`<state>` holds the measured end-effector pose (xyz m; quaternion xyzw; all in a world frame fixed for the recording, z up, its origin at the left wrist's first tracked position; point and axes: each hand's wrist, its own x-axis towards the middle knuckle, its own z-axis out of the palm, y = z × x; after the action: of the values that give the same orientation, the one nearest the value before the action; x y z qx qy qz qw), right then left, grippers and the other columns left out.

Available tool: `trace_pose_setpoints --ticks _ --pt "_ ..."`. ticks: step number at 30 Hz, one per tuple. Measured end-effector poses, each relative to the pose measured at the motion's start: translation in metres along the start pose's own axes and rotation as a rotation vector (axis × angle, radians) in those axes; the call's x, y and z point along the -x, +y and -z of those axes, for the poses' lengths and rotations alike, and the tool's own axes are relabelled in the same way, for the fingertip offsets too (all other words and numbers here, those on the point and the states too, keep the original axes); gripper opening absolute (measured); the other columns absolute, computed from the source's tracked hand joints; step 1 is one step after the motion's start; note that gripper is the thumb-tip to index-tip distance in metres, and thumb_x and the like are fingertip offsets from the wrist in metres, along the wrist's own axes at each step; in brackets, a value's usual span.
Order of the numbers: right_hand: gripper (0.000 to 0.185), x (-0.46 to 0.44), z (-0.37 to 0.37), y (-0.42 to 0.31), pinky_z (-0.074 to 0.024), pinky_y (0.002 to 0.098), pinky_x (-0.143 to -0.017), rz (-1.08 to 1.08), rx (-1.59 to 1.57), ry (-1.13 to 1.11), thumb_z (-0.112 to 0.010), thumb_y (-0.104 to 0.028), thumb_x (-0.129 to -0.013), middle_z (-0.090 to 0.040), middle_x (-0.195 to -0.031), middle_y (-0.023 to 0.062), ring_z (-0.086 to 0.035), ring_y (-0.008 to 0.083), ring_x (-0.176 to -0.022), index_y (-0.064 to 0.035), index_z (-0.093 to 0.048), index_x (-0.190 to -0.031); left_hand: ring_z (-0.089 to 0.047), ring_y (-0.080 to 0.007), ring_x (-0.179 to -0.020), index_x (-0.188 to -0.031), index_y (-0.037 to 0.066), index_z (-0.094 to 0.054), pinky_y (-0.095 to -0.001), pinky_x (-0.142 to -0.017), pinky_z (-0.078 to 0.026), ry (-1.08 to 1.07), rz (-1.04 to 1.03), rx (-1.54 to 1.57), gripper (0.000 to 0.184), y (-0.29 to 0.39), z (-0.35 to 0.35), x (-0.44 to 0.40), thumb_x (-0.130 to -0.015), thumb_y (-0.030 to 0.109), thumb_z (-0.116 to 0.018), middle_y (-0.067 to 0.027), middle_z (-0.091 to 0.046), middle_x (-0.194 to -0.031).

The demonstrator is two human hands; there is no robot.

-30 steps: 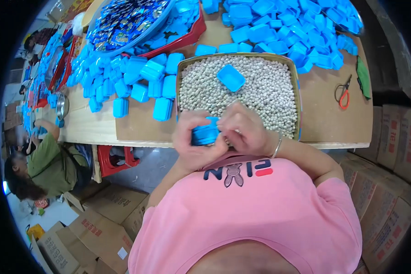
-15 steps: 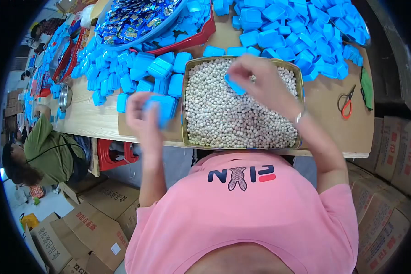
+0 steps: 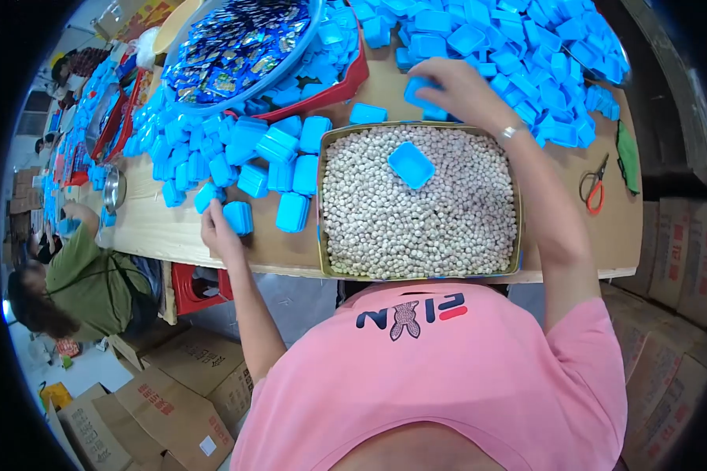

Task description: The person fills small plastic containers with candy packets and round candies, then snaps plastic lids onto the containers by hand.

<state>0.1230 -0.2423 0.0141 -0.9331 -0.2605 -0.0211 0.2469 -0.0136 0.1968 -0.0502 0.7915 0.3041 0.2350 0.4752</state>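
Holds a blue tub [image 3: 418, 92] in right grip [image 3: 457, 83], behind the pellet tray [image 3: 420, 278]; touches a closed box [image 3: 206, 195] with left grip [image 3: 221, 230], clasped or not unclear, toward the counter's [image 3: 605, 253] front edge. Has closed boxes [image 3: 292, 212] seemingly done, many open tubs [image 3: 553, 96] remaining.

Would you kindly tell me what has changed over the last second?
The left hand moved left, its fingertips now at a blue box; the right hand moved forward to the far edge of the tray, where it grips a blue tub. They no longer meet around one box. The scissors and heaped packets stayed put.
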Motion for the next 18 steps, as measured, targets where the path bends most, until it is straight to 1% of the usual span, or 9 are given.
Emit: trace_pose_setpoints --ticks 2,4,7,10,12,13,14,17,18 --pt "0.027 0.037 0.032 -0.007 -0.0452 0.0276 -0.067 -0.099 -0.278 0.273 -0.068 -0.011 -0.081 -0.066 -0.090 0.0036 -0.055 0.0154 -0.071 -0.0036 -0.068 -0.107 -0.058 -0.0180 -0.079 -0.100 0.000 -0.067 -0.0292 -0.075 -0.047 0.083 -0.301 -0.070 0.024 0.005 0.001 0.002 -0.090 0.022 -0.065 -0.0097 -0.065 -0.089" --pt "0.030 0.089 0.048 -0.007 -0.0415 0.0234 -0.065 -0.224 -0.374 0.191 -0.068 -0.013 -0.084 -0.064 -0.089 0.0007 -0.049 0.0101 -0.071 -0.0014 -0.066 -0.112 -0.058 -0.0190 -0.080 -0.100 0.000 -0.067 -0.0296 -0.075 -0.047 0.069 -0.374 -0.083 0.023 0.028 -0.009 0.013 -0.090 0.020 -0.065 -0.0101 -0.065 -0.090" --pt "0.031 0.164 0.050 -0.004 -0.0421 0.0231 -0.066 -0.473 -0.465 0.080 -0.067 -0.011 -0.084 -0.065 -0.091 0.0021 -0.050 0.0097 -0.073 0.0030 -0.065 -0.112 -0.059 -0.0218 -0.084 -0.101 0.001 -0.067 -0.0306 -0.077 -0.048 0.080 -0.605 -0.123 0.021 0.077 -0.030 0.042 -0.087 0.017 -0.067 -0.0111 -0.066 -0.092" --pt "0.029 0.216 0.044 0.030 -0.0420 0.0226 -0.066 -0.631 -0.591 0.307 -0.066 -0.011 -0.084 -0.065 -0.091 0.0027 -0.051 0.0097 -0.073 0.0025 -0.066 -0.110 -0.059 -0.0223 -0.087 -0.101 0.002 -0.066 -0.0316 -0.080 -0.047 -0.071 -0.673 -0.177 0.020 0.115 -0.058 0.060 -0.085 0.012 -0.068 -0.0099 -0.066 -0.094" --pt "0.027 0.240 0.036 0.043 -0.0418 0.0220 -0.066 -0.761 -0.731 0.545 -0.065 -0.010 -0.084 -0.065 -0.091 0.0034 -0.051 0.0097 -0.073 0.0021 -0.066 -0.108 -0.059 -0.0217 -0.086 -0.099 0.002 -0.066 -0.0323 -0.080 -0.047 -0.461 -0.710 -0.051 0.021 0.137 -0.088 0.068 -0.082 0.013 -0.069 -0.0084 -0.066 -0.094" --pt "0.027 0.246 0.031 0.046 -0.0418 0.0220 -0.066 -0.764 -0.728 0.558 -0.065 -0.010 -0.084 -0.065 -0.091 0.0034 -0.051 0.0097 -0.073 0.0021 -0.066 -0.108 -0.059 -0.0221 -0.081 -0.094 0.002 -0.066 -0.0327 -0.076 -0.047 -0.549 -0.798 -0.092 0.019 0.151 -0.108 0.073 -0.080 0.013 -0.070 -0.0080 -0.067 -0.089" --pt "0.026 0.246 0.026 0.051 -0.0420 0.0223 -0.066 -0.703 -0.467 0.600 -0.065 -0.009 -0.084 -0.065 -0.091 0.0033 -0.052 0.0097 -0.073 0.0016 -0.066 -0.107 -0.060 -0.0249 -0.074 -0.092 0.001 -0.067 -0.0348 -0.070 -0.048 -0.722 -0.848 -0.060 0.020 0.159 -0.130 0.071 -0.078 0.016 -0.069 -0.0088 -0.067 -0.083" --pt "0.024 0.240 0.015 0.059 -0.0425 0.0229 -0.066 -0.476 0.298 0.643 -0.065 -0.009 -0.084 -0.065 -0.090 0.0031 -0.054 0.0097 -0.074 0.0002 -0.066 -0.106 -0.060 -0.0320 -0.064 -0.082 -0.001 -0.068 -0.0410 -0.059 -0.048 -0.870 -0.857 -0.404 0.035 0.180 -0.214 0.077 -0.072 0.032 -0.068 -0.0150 -0.067 -0.074" --pt "0.024 0.236 0.014 0.049 -0.0425 0.0229 -0.066 -0.472 0.289 0.632 -0.065 -0.009 -0.084 -0.065 -0.090 0.0031 -0.054 0.0097 -0.074 0.0002 -0.066 -0.106 -0.060 -0.0338 -0.063 -0.082 -0.001 -0.069 -0.0419 -0.058 -0.048 -0.901 -0.893 -0.550 0.036 0.188 -0.244 0.081 -0.070 0.033 -0.068 -0.0165 -0.067 -0.074"
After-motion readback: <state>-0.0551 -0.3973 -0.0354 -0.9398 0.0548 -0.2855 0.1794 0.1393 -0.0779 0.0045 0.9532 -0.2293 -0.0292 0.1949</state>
